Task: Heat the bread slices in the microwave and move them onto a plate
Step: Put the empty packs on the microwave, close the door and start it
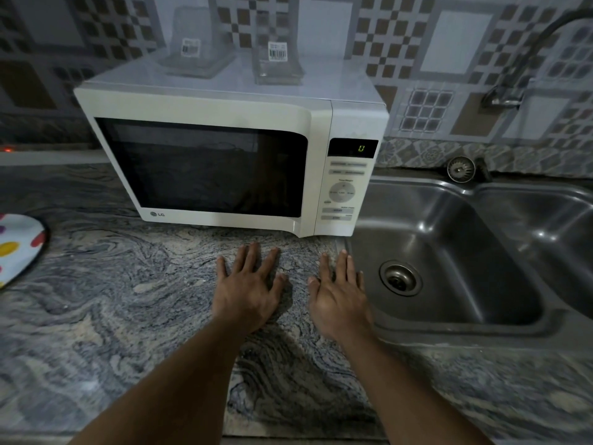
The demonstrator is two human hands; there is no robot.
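Note:
A white microwave (pixel 205 107) stands at the back of the marbled counter (pixel 106 284), its door closed and its window dark. Its display (pixel 353 148) reads 0 above the button panel. A plate (pixel 17 248) with coloured spots pokes in at the left edge. My left hand (pixel 248 290) and my right hand (pixel 340 297) lie flat on the counter just in front of the microwave, fingers spread, holding nothing. No bread slices are visible; the microwave's inside cannot be seen.
A steel double sink (pixel 455 252) with a drain lies right of the microwave, a tap (pixel 519 81) above it. Two clear plastic containers (pixel 276 59) stand on top of the microwave. A tiled wall runs behind.

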